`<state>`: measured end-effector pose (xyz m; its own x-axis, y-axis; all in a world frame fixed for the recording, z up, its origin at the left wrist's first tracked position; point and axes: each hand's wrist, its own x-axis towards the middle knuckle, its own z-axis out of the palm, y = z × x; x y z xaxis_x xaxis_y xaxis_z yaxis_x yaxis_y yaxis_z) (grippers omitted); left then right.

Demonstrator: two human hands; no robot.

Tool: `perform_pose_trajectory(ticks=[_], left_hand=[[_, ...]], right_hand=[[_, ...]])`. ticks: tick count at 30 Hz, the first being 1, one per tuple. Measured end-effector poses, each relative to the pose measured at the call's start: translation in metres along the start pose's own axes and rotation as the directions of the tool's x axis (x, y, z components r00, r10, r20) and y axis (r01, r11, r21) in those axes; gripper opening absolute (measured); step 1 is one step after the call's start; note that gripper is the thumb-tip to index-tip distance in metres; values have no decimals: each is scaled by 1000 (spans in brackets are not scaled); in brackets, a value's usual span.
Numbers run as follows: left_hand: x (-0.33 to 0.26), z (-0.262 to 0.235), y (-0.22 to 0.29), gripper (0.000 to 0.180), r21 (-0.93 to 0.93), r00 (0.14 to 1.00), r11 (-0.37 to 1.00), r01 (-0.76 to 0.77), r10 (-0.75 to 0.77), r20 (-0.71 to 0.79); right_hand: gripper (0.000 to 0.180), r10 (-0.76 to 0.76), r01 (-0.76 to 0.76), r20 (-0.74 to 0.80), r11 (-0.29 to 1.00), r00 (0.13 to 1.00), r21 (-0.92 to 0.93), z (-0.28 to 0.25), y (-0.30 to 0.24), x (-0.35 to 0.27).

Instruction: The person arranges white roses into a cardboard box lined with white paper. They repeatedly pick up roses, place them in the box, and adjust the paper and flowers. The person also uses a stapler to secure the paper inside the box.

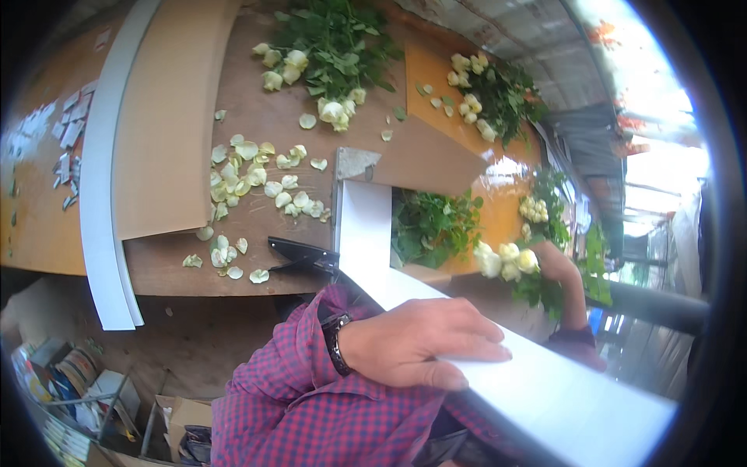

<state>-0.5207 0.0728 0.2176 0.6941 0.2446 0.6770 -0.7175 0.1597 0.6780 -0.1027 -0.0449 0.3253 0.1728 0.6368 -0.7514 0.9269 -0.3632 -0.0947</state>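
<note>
Across the top and left of the frame runs the wooden worktable [257, 117], with a sheet of brown cardboard [167, 117] and a curved white strip [101, 194] lying along its left part. From mid-frame down to the lower right stretches a long white paper sheet [545, 389]; my left hand [420, 342] lies flat on it, fingers together and stretched out, thumb under its near edge. My right hand [572, 292] is at the right, mostly hidden behind a bunch of white roses [510, 261], so I cannot tell its grip. More rose bunches [482, 89] lie at the upper centre and upper right. Loose petals [249, 187] are scattered left of centre, and a black stapler [303, 255] sits just beside the sheet's upper end.
</note>
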Motion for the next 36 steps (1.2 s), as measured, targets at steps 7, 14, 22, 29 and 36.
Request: perform_pose_trajectory(ticks=[7,14,22,29,36], left_hand=[[-7,17,13,80,50,995,998,38,-43,92],[-4,7,4,48,-62,976,976,208,-202,85],[-59,-30,-42,22,23,461,503,864,-771,-441],[-92,-52,-134,31,452,562,337,826,-433,-705],[-109,-62,-151,26,356,448,279,892,-661,-602]], right_hand=[[51,-387,392,-73,915,919,97,26,-76,85],[57,-344,361,-152,927,926,104,90,-128,206],[28,-384,542,-787,837,483,-75,127,-128,159],[22,-402,443,-446,896,800,-12,171,-110,192],[37,-405,488,-312,832,860,265,179,-110,200]])
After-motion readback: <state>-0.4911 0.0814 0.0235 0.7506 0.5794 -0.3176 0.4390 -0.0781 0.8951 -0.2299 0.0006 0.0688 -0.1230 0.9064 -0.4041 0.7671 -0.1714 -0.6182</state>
